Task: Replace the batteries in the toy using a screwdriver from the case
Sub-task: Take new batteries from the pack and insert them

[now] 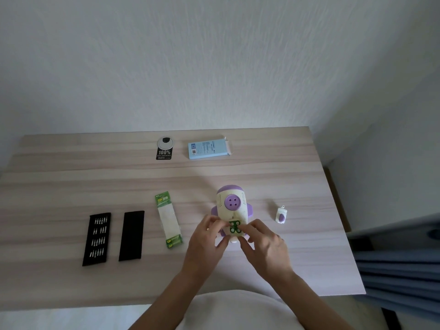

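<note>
Head cam: left grip point(209, 234), right grip point(262, 244) both pinched on the toy point(232, 203), so I'd seat its green batteries point(234, 226) squarely.

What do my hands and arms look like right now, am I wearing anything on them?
The left hand and right hand are bare, with no gloves, and no watch or bracelet shows. Both forearms are uncovered, with no sleeves in view. A white garment shows between them.

Wood table point(71, 182), toy point(232, 203), battery pack point(168, 219), bit case point(97, 238), box point(207, 148)
</note>
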